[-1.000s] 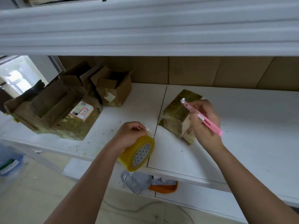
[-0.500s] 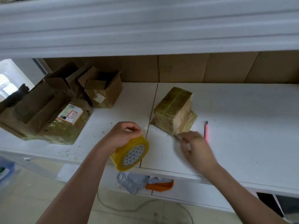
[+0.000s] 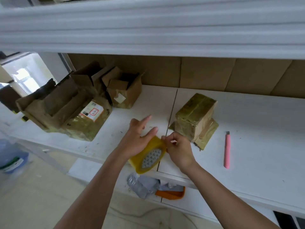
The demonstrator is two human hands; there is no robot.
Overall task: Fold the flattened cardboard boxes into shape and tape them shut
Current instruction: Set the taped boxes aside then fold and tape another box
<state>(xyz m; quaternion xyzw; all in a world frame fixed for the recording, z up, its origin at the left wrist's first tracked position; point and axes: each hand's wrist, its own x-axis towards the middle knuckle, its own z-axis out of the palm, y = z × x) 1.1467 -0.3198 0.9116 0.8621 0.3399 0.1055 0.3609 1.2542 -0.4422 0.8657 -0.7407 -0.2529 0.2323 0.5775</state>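
A heap of worn, tape-glossed cardboard boxes (image 3: 66, 111) sits at the table's (image 3: 264, 146) left, out of the way. The left hand (image 3: 138, 141) cradles the yellow tape roll (image 3: 148, 156) over the front edge, thumb and forefinger splayed, so the right hand (image 3: 178, 151) can pinch at its rim, probably picking for the loose end, though blur hides it. The taped box (image 3: 194, 119) stands just behind, within reach. The slim pink cutter (image 3: 227, 149) lies parked flat at right.

Two bare forearms, no sleeves visible
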